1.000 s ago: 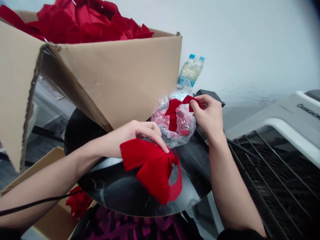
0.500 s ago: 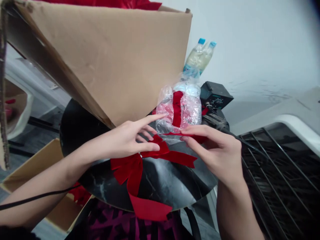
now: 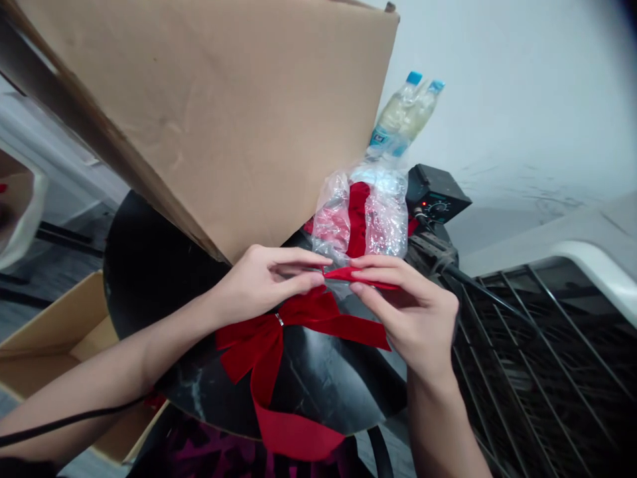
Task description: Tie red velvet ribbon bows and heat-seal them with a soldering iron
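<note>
My left hand [image 3: 269, 282] pinches one end of a small folded red ribbon piece [image 3: 343, 273] between thumb and fingers. The other end is held by my right hand [image 3: 408, 299], its thumb below and fingers above. Under my hands, a red velvet bow [image 3: 269, 332] with a silvery tie at its middle lies on the round black marbled table [image 3: 209, 372]; one long tail hangs over the near edge. Just behind my hands sits a clear plastic bag [image 3: 383, 219] with a red band of ribbon across it.
A large cardboard box [image 3: 249, 113] stands at the back left of the table. Behind the bag are two blue-capped bottles [image 3: 398, 119] and a black device with a dial [image 3: 438, 196]. A dark wire rack [image 3: 542, 358] is at right, an open carton [image 3: 64, 338] lower left.
My left thumb and fingers have closed on the ribbon piece. My right hand has moved slightly left and down with it. The view has shifted a little.
</note>
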The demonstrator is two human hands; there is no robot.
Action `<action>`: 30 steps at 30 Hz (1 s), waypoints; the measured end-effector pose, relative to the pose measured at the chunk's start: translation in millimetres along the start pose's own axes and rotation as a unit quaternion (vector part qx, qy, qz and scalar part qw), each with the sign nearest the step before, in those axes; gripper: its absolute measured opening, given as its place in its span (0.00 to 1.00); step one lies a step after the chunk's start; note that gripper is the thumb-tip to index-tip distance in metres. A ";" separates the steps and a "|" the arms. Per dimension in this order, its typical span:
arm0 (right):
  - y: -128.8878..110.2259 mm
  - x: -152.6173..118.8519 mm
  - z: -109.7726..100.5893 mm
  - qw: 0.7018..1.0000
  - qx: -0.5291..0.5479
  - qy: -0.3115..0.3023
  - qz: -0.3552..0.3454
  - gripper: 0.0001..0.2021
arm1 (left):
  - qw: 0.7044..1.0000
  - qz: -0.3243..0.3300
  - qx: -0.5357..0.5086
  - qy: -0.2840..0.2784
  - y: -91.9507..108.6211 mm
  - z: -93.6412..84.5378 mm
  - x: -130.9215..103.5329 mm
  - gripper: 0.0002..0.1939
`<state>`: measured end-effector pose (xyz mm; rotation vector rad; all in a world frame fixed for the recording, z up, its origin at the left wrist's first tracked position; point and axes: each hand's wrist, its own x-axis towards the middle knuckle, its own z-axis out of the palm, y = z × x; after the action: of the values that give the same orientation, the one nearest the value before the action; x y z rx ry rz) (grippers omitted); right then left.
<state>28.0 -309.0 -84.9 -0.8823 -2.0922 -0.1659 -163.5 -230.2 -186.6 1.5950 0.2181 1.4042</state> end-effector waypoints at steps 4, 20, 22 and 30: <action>5.7 8.1 1.9 0.999 0.020 0.022 0.044 0.07 | 1.000 0.010 0.010 0.005 -6.1 11.8 11.3 0.24; 14.9 5.0 -33.5 0.985 -0.089 0.143 -0.032 0.09 | 0.952 0.174 0.247 -0.056 44.2 28.8 74.1 0.39; 11.7 3.2 -28.5 0.988 -0.096 0.104 -0.058 0.12 | 0.982 0.107 0.119 -0.099 38.4 26.0 52.2 0.35; 6.6 6.1 -8.5 1.000 0.016 -0.006 0.004 0.09 | 0.996 0.059 -0.049 0.056 12.5 5.6 16.6 0.08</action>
<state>35.4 -304.4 -76.1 -0.8749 -2.0965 -0.1239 -159.0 -228.5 -165.6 1.4712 0.1200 1.5728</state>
